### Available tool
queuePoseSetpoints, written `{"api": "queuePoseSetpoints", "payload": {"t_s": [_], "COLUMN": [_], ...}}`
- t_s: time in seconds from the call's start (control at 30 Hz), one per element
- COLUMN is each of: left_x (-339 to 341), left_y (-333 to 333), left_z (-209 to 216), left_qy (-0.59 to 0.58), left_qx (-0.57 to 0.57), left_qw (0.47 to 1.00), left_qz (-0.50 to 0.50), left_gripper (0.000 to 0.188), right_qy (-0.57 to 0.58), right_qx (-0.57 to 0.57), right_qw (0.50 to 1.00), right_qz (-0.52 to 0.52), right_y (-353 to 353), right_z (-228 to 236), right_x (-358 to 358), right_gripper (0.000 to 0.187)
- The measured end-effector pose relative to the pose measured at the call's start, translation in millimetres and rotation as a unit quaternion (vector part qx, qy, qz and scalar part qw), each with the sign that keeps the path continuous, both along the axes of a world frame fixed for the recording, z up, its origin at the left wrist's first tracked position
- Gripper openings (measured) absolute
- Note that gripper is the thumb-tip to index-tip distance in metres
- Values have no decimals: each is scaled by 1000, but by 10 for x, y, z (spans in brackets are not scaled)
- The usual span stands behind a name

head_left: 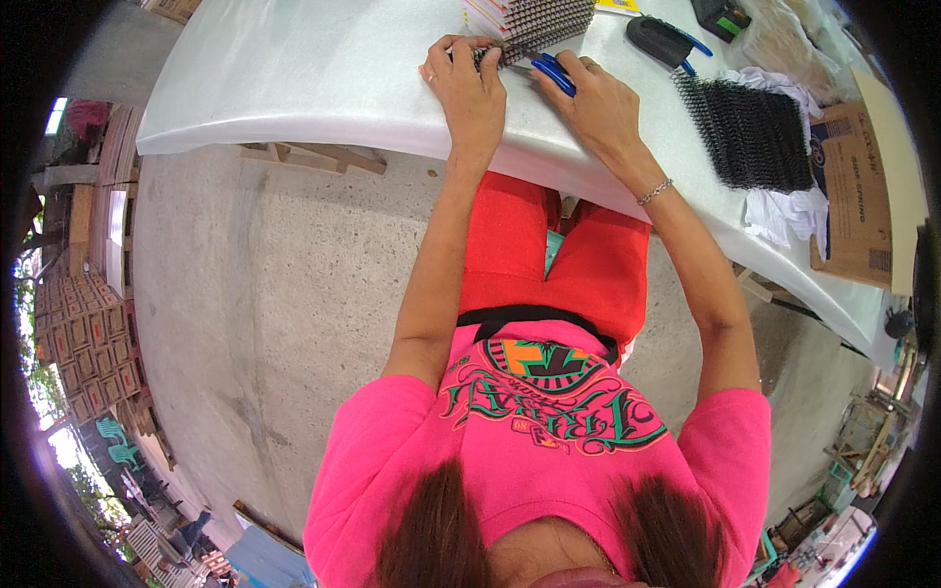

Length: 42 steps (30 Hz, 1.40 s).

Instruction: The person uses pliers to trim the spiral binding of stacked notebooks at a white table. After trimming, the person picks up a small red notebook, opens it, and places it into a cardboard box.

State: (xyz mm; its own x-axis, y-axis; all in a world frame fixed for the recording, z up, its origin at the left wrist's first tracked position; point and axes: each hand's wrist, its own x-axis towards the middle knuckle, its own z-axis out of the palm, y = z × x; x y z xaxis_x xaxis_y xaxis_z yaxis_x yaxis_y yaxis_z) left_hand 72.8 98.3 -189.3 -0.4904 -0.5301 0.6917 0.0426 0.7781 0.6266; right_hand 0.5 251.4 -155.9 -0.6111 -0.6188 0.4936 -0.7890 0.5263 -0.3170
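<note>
Both hands are close together over the white-covered table [294,78], near its front edge. My left hand [465,96] has its fingers pinched on a small dark coiled wire piece [487,57]. In my right hand [600,110], the fingers wrap round a blue-handled hand tool [556,74]. Its metal end points left at the coiled piece; whether it is pliers or scissors I cannot tell. Just beyond the hands lies a brown grid-like bundle of coiled wire [549,22], on printed paper. To the right rests a stack of black wire coils [747,133].
A black object with blue prongs [663,43] lies right of the brown bundle. Farther right are a black box [720,18], clear plastic bags [792,41], white cloth [787,214] and a cardboard box [851,186]. Stacked cartons [90,338] stand far left on the concrete floor.
</note>
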Motion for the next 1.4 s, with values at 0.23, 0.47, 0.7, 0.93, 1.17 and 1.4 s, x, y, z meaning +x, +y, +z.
{"api": "queuePoseSetpoints", "payload": {"t_s": [0.23,0.47,0.7,0.93,1.17,1.4], "left_x": [-3,23,27,-6,11,10], "left_y": [49,70,74,32,104,114], "left_z": [56,44,35,1,75,45], "left_qy": [14,-29,-41,-11,-50,-42], "left_qx": [14,-27,-20,-16,0,-33], "left_qw": [1000,999,999,999,998,998], "left_qz": [14,34,28,26,30,36], "left_gripper": [26,27,23,24,26,18], "right_qy": [64,61,38,19,79,94], "right_qx": [10,15,23,34,28,15], "right_qw": [998,998,999,999,996,995], "right_qz": [-24,-12,12,-12,-30,-12], "right_y": [58,3,-41,-17,53,1], "right_z": [-65,-89,-75,10,-95,-85], "right_x": [10,-11,-52,29,44,26], "right_gripper": [46,47,40,39,43,42]}}
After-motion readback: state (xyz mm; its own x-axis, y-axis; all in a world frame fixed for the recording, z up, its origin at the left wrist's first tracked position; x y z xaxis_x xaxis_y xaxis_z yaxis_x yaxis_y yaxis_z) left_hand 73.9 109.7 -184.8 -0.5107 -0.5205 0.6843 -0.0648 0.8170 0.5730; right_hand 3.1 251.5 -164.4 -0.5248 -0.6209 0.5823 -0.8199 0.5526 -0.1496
